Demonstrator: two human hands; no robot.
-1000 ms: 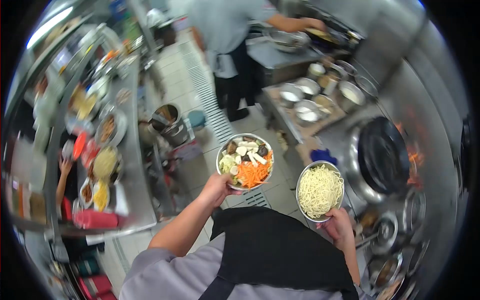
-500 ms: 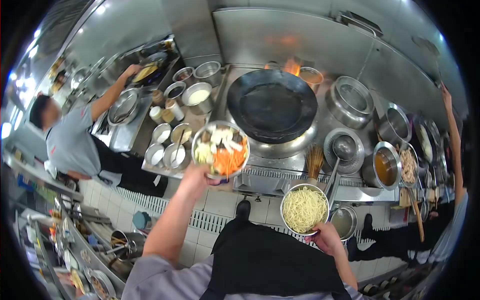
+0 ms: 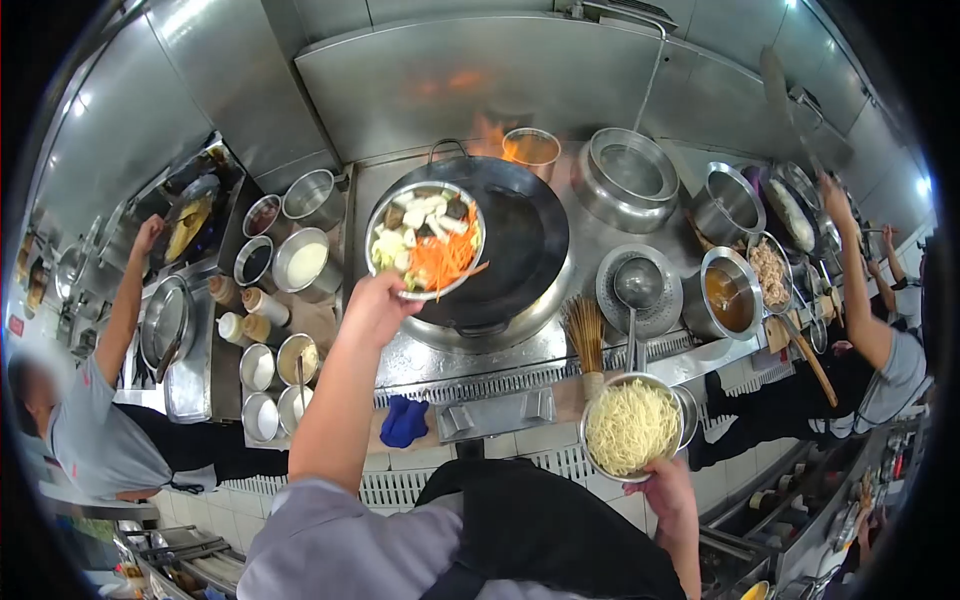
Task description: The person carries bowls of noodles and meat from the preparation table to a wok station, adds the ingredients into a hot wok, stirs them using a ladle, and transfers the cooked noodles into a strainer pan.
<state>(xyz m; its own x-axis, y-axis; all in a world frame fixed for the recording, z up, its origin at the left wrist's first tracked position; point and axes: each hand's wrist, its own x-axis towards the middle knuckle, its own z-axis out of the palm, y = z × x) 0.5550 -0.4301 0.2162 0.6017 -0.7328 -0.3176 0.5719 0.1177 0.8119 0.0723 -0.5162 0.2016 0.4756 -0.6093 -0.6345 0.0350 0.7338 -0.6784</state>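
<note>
My left hand (image 3: 378, 302) grips the near rim of a metal bowl (image 3: 482, 228). In it lie shredded carrot (image 3: 440, 260), pale chopped vegetables and dark pieces that look like mushroom. This bowl is over the left part of a large black wok (image 3: 520, 225), tipped somewhat toward it. Lower right, my right hand (image 3: 664, 488) is closed on the edge of a second metal bowl (image 3: 588, 440) filled with pale noodles (image 3: 630, 428). The noodle bowl is held in front of the stove's edge, just below a ladle (image 3: 638, 283).
Flames (image 3: 490, 135) rise behind the wok. A bamboo brush (image 3: 583, 335) and a blue cloth (image 3: 404, 421) lie along the front edge. Seasoning pots (image 3: 307, 262) stand left, a large steel pot (image 3: 628, 178) right. Co-workers (image 3: 95, 435) work at both sides.
My left hand has brought the vegetable bowl from beside the wok to over its left part. The view has shifted, and the blue cloth now shows at the stove's edge.
</note>
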